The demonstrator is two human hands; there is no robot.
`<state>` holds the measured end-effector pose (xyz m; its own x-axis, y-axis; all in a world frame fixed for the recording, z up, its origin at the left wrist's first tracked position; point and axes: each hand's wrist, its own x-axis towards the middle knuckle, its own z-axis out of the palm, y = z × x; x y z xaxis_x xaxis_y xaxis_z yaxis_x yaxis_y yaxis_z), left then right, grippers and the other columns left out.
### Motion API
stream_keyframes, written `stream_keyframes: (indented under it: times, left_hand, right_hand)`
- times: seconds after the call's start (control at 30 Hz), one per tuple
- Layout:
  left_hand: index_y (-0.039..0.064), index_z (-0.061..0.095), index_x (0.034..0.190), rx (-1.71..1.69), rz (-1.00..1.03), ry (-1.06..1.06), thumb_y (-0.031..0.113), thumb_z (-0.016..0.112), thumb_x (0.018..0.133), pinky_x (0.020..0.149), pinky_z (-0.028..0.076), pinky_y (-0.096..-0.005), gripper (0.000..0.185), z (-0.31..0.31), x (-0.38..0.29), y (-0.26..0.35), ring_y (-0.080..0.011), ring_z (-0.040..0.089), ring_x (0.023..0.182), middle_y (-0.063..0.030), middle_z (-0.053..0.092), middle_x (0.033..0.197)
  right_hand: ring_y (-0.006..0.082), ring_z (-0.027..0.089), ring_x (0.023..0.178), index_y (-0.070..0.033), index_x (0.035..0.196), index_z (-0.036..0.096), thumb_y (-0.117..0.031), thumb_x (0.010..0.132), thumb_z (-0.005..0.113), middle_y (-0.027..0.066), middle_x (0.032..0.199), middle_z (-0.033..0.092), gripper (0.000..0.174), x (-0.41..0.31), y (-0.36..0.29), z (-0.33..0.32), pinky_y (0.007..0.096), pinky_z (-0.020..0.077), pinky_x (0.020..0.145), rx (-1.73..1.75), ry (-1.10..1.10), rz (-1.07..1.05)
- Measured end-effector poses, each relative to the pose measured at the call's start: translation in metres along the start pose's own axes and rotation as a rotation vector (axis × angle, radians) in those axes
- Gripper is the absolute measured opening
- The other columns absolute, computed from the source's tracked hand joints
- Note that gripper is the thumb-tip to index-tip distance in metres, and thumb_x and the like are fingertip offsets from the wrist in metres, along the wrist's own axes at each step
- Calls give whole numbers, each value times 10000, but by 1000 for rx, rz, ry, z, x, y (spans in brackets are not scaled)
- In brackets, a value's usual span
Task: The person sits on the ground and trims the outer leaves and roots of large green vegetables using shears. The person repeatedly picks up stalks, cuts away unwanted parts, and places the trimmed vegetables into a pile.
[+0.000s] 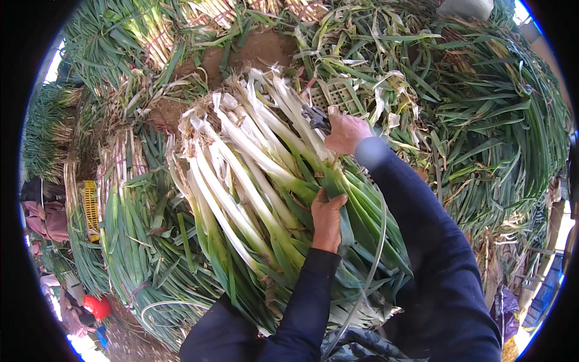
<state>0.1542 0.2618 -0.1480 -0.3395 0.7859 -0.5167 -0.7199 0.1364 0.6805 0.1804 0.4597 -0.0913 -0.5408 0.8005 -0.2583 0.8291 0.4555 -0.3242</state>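
Note:
A pile of large leek-like green onions (253, 181) lies before me, white stalks and roots away from me, green leaves towards my lap. My left hand (328, 219) is closed around the green leaves of a stalk (346, 221) on the pile's right side. My right hand (347, 133) grips a dark hand tool (315, 118) close to the white stalks; its exact kind is hard to tell. A clear hose (379, 244) runs from below my right wrist down past my lap, and its join to the tool is hidden.
Loose leaves and peelings (393, 90) lie beyond the pile, partly over a pale plastic crate (332, 97). Tied onion bundles (122, 181) stand on the left near a yellow crate (91, 210). More onions (493, 117) are heaped on the right. Bare soil (258, 50) shows at the top.

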Motion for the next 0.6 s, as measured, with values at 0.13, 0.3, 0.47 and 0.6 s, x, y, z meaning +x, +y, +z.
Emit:
stream_keyframes:
  times: [0.13, 0.3, 0.47, 0.6]
  left_hand:
    - [-16, 630, 1205, -46, -25, -25, -40, 617, 859, 892, 491, -297, 347, -12, -2, 3, -156, 636, 936, -56, 690, 1083]
    - [-14, 628, 1220, -147, -50, -107, -17, 637, 860, 896, 510, -298, 360, -30, -15, 4, -156, 652, 966, -61, 702, 1088]
    - [-7, 607, 1270, -67, -2, -153, -31, 628, 861, 907, 515, -293, 410, -27, -63, 24, -148, 653, 993, -54, 700, 1112]
    - [-10, 614, 1257, 343, 148, -52, -2, 633, 860, 899, 508, -300, 397, -63, -62, -6, -137, 647, 971, -59, 700, 1090]
  right_hand:
    - [383, 685, 848, 11, 962, 597, -218, 730, 612, 207, 853, 684, 326, -45, 9, 3, 474, 528, 757, -21, -34, -1]
    - [397, 643, 731, 12, 1094, 613, -244, 682, 691, 234, 784, 638, 491, -137, 57, 5, 495, 498, 680, 193, -172, 62]
    - [247, 543, 718, 6, 1064, 533, -238, 661, 767, 118, 776, 558, 526, -228, 40, -33, 390, 447, 662, 531, -161, 156]
    - [164, 561, 777, -13, 1108, 578, -139, 737, 764, 49, 874, 583, 434, -242, 8, -39, 312, 471, 712, 1148, -79, 249]
